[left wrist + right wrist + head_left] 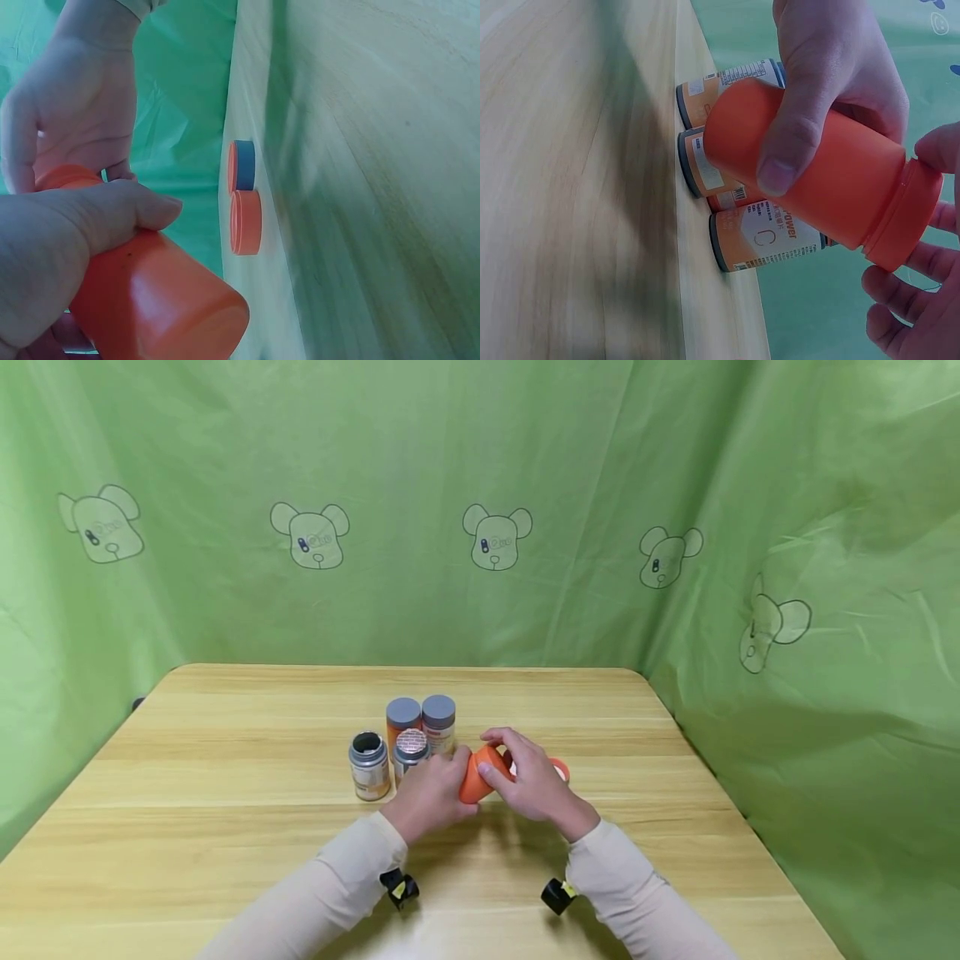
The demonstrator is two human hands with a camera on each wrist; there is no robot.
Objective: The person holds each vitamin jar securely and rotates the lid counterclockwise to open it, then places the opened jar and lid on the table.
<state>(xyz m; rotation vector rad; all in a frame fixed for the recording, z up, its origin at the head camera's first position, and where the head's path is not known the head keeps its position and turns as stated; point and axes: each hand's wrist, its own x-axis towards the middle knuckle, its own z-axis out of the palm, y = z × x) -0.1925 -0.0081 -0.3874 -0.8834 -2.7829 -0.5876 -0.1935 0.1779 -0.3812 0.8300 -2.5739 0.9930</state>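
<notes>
My left hand (431, 797) grips the body of an orange plastic bottle (817, 169), its thumb laid along the side. The bottle tilts above the table, its capped end toward my right hand (534, 781). Fingers and thumb of that hand hold the orange screw cap (905, 214), which sits on the bottle's neck. In the left wrist view, a grey-blue cap with an orange inside (244, 165) and an orange cap (247, 223) stand on the table beyond the bottle. My right hand partly hides the loose caps in the head view.
Left of my hands stands an uncapped bottle (370, 772) with a dark mouth. Beside it is a bottle with a foil seal (412, 742), partly behind my left hand. Two grey-lidded bottles, one orange (403, 712) and one pale-labelled (439, 712), stand behind on the wooden table (225, 827).
</notes>
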